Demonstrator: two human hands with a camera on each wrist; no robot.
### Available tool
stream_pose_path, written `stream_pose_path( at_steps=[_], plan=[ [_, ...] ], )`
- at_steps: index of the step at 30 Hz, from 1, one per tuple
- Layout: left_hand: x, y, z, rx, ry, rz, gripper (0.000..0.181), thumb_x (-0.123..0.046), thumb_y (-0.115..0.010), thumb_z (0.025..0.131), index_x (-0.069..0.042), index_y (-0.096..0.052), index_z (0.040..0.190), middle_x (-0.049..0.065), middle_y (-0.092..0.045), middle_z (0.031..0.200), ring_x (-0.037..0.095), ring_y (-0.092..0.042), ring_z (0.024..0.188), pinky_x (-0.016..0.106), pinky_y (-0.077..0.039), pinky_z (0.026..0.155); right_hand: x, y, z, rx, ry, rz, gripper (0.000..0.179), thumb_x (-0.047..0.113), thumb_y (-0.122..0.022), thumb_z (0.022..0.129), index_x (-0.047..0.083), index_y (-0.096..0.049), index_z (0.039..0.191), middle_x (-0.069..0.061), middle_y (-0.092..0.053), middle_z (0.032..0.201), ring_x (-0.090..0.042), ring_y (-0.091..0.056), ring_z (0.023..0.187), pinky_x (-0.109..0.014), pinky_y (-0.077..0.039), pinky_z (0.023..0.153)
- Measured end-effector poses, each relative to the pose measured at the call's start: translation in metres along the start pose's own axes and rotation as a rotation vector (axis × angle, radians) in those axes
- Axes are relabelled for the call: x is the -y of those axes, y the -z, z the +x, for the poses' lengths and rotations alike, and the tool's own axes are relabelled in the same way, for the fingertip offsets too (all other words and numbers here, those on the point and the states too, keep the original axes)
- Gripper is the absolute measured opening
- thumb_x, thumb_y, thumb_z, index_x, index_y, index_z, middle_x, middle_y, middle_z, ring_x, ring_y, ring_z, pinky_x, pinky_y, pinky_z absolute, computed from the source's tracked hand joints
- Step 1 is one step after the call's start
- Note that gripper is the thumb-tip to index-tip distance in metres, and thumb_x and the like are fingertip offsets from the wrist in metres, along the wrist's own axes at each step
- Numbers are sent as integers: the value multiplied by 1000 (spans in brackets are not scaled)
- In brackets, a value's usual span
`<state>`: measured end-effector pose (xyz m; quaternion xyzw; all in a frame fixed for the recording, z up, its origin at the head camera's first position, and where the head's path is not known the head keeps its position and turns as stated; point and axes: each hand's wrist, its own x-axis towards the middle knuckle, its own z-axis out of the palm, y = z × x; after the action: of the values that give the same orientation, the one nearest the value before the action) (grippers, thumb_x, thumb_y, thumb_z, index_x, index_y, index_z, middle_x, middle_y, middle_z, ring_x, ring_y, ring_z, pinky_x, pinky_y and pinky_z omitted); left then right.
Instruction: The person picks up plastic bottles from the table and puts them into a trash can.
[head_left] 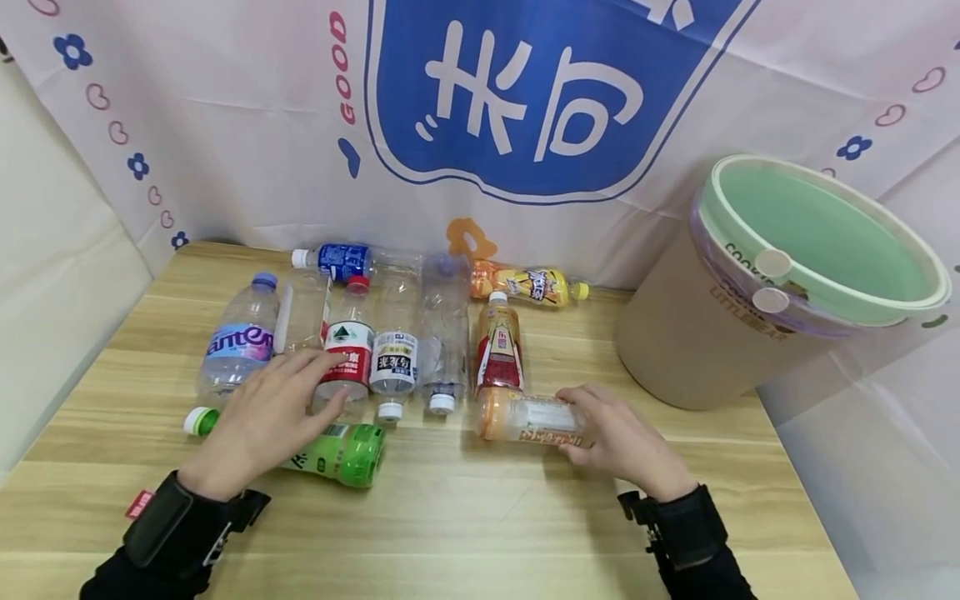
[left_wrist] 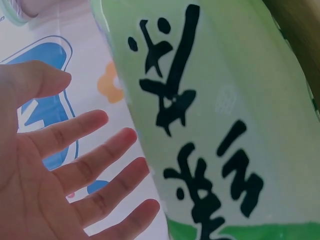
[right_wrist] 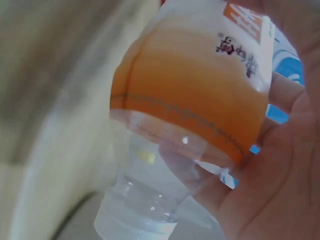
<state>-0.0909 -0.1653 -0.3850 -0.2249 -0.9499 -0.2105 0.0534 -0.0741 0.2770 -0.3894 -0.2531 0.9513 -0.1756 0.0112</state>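
Note:
My right hand (head_left: pixel 617 435) grips a clear plastic bottle with an orange-and-white label (head_left: pixel 528 418), lying sideways at the front of the bottles. In the right wrist view, fingers and thumb curl round this orange-labelled bottle (right_wrist: pixel 187 85), and its clear neck points down. My left hand (head_left: pixel 264 412) hovers over the left side, nearest a green bottle with a white cap (head_left: pixel 341 457) lying under it. Its fingers are spread and hold nothing in the left wrist view, where the green bottle's label (left_wrist: pixel 210 115) fills the right side. The red-labelled water bottle (head_left: pixel 348 346) lies just beyond the left fingertips.
Several bottles lie side by side behind, among them a purple-labelled one (head_left: pixel 243 337), a white-labelled one (head_left: pixel 394 358) and a dark red one (head_left: pixel 499 346). Blue-labelled (head_left: pixel 345 261) and orange-yellow (head_left: pixel 525 283) bottles lie along the cloth. A beige bin with a green rim (head_left: pixel 675 317) stands right.

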Motion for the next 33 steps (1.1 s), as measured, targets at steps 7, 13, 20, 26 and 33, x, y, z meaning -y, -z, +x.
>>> stream_pose_path(
  at_steps=[7, 13, 20, 26, 33],
  plan=[
    [-1, 0, 0, 17, 12, 4, 51, -28, -66, 99, -2, -55, 142, 27, -54, 138, 50, -46, 128, 72, -33, 104, 1, 37, 0, -87, 23, -38, 66, 18, -89, 75, 4, -61, 133, -9, -63, 118, -26, -60, 103, -46, -54, 86],
    [-3, 1, 0, 28, 17, 1, 51, -28, -65, 99, -3, -55, 143, 27, -53, 139, 50, -45, 129, 72, -31, 105, 3, 73, 2, -155, 21, -106, 67, 21, -89, 76, 5, -59, 135, -10, -61, 119, -26, -58, 103, -45, -54, 80],
    [-4, 3, 1, 32, 15, 0, 52, -27, -65, 99, -3, -54, 143, 27, -53, 139, 50, -44, 129, 72, -30, 105, 7, 116, 4, -252, 48, -166, 67, 15, -88, 76, 6, -59, 136, -14, -60, 121, -31, -57, 107, -50, -50, 84],
    [-5, 5, 1, 43, 30, 5, 53, -28, -65, 99, -3, -53, 144, 27, -52, 140, 51, -42, 131, 73, -29, 105, 8, 155, 2, -345, 56, -176, 73, 6, -89, 70, 2, -59, 136, -17, -60, 125, -31, -55, 105, -44, -46, 81],
    [-6, 4, 1, 44, 29, -4, 52, -28, -65, 99, -3, -54, 144, 27, -52, 140, 50, -43, 131, 72, -30, 105, 10, 196, -7, -516, -3, -221, 77, 4, -87, 67, 3, -59, 139, -22, -60, 127, -35, -54, 105, -35, -43, 86]
  ],
)
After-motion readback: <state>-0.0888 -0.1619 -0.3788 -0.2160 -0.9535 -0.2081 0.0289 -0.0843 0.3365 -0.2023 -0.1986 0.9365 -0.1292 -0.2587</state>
